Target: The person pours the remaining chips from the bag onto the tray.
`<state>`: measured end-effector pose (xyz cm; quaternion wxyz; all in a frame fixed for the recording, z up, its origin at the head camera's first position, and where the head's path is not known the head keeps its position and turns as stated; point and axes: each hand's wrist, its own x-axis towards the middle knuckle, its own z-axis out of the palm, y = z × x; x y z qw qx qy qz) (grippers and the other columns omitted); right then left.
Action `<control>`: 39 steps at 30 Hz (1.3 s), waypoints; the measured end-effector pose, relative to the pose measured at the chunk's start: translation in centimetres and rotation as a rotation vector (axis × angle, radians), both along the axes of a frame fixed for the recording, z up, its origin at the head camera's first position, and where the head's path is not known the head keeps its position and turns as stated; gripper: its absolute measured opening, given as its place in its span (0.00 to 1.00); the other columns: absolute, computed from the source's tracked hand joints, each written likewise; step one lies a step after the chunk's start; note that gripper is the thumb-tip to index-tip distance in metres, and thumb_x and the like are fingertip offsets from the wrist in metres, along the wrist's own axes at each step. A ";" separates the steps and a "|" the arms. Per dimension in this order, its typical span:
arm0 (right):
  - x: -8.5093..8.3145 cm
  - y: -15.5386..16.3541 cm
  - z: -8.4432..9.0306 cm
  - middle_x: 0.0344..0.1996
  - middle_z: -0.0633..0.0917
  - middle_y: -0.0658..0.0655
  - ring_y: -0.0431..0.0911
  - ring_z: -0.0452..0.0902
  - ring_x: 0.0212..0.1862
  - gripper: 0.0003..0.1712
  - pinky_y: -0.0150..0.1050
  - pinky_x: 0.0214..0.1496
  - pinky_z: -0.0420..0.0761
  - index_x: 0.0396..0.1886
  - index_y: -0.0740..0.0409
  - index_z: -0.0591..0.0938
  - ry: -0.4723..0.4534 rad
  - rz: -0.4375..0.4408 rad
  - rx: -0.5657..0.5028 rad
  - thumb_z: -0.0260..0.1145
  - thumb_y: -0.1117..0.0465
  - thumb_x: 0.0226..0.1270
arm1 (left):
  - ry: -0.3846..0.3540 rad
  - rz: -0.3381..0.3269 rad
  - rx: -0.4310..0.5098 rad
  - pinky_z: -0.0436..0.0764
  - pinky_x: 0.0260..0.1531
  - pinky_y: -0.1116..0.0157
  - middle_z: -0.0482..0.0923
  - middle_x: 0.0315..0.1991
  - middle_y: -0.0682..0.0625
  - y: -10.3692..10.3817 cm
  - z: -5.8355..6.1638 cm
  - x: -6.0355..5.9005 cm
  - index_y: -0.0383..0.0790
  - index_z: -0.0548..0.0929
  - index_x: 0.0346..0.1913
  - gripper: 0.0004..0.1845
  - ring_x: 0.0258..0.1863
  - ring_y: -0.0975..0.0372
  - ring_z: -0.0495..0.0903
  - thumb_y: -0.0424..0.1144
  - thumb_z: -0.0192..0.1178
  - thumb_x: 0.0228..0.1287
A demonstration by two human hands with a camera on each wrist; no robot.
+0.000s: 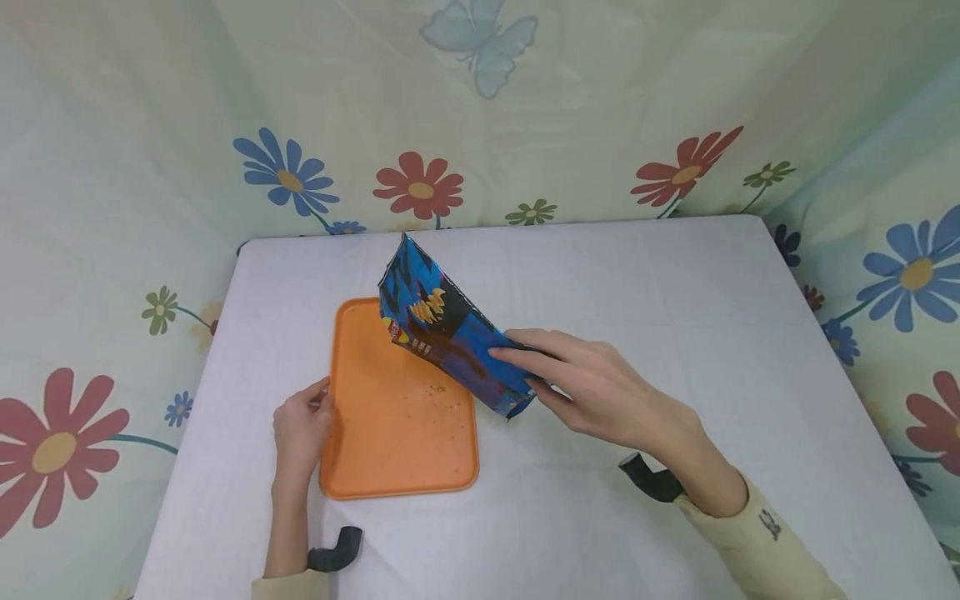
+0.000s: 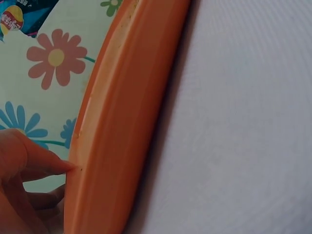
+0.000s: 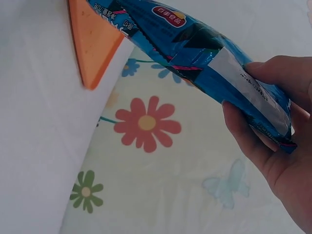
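A blue and black chip bag (image 1: 456, 337) slants over the back right part of an orange tray (image 1: 390, 483). My right hand (image 1: 600, 387) grips the bag's lower right end, thumb on one face and fingers on the other in the right wrist view. The bag's far end points up and left, above the tray's back edge. Small crumbs (image 1: 438, 392) are scattered on the tray floor. At the tray's left side, my left hand (image 1: 302, 429) pinches the rim; the left wrist view shows a fingertip (image 2: 66, 167) on the rim and other fingers partly hidden behind it.
The tray lies on a table with a white cloth (image 1: 675, 292). A floral curtain (image 1: 585, 108) hangs behind the table and at both sides. A black curved piece (image 1: 337, 550) sits at the left wrist, and another black piece (image 1: 651, 479) at the right wrist.
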<state>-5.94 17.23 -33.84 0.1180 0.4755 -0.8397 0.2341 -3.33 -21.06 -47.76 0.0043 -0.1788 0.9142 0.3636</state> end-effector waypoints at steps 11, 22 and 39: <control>-0.7 -0.8 0.7 0.62 0.83 0.57 0.47 0.84 0.50 0.31 0.35 0.34 0.84 0.65 0.56 0.82 0.010 0.043 0.066 0.74 0.71 0.60 | -0.011 0.001 0.003 0.75 0.20 0.71 0.86 0.45 0.34 0.2 0.1 -0.2 0.30 0.80 0.64 0.20 0.32 0.53 0.84 0.29 0.55 0.73; -1.2 -2.5 2.2 0.63 0.81 0.52 0.45 0.81 0.42 0.31 0.32 0.29 0.78 0.66 0.54 0.81 0.026 0.090 0.271 0.72 0.72 0.62 | 0.001 0.016 -0.004 0.75 0.19 0.71 0.86 0.44 0.34 0.2 0.0 -0.1 0.30 0.81 0.63 0.20 0.32 0.53 0.84 0.29 0.55 0.72; -1.9 -4.3 3.4 0.63 0.80 0.51 0.45 0.77 0.37 0.31 0.29 0.22 0.68 0.65 0.53 0.81 0.050 0.153 0.433 0.74 0.70 0.61 | -0.008 0.030 -0.004 0.75 0.21 0.72 0.86 0.45 0.35 0.2 -0.1 0.0 0.31 0.81 0.64 0.20 0.33 0.53 0.84 0.29 0.55 0.72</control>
